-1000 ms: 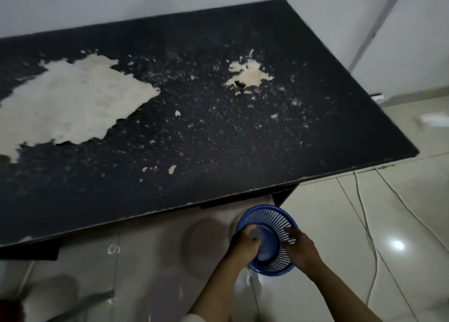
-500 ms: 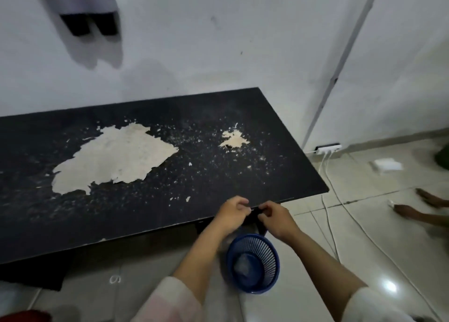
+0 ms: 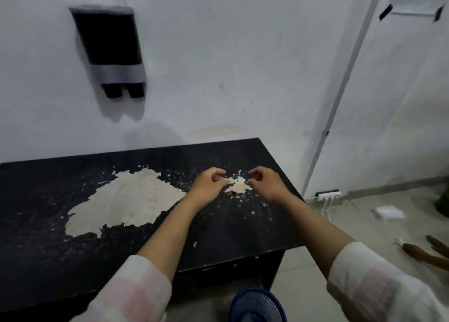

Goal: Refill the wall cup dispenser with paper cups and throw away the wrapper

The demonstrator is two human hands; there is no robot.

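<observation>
Both hands had come up from the blue basket [image 3: 258, 306] on the floor, where they were a second earlier, and the view had lifted to take in the wall dispenser [image 3: 110, 52]. The left hand [image 3: 209, 184] and right hand [image 3: 266, 184] hovered over the black counter [image 3: 36, 224], near each other but apart, fingers [image 3: 255, 173] loosely curled and holding nothing. Wrapper itself wasn't visible now; judging by that, it probably went into the basket, so the disposal step looked done. The dispenser hung on the wall above the counter's back left, two dark tubes poking out at the bottom; whether cups sat inside couldn't be told. Counter top was badly peeled, a big pale patch [image 3: 126, 200] left of the hands and a small one [image 3: 237, 184] between them. Off right on the floor: power strip [image 3: 328, 195] with cables, a white box [image 3: 388, 212], another person's feet [image 3: 422, 250]. Nothing blocked the reach to the dispenser.
</observation>
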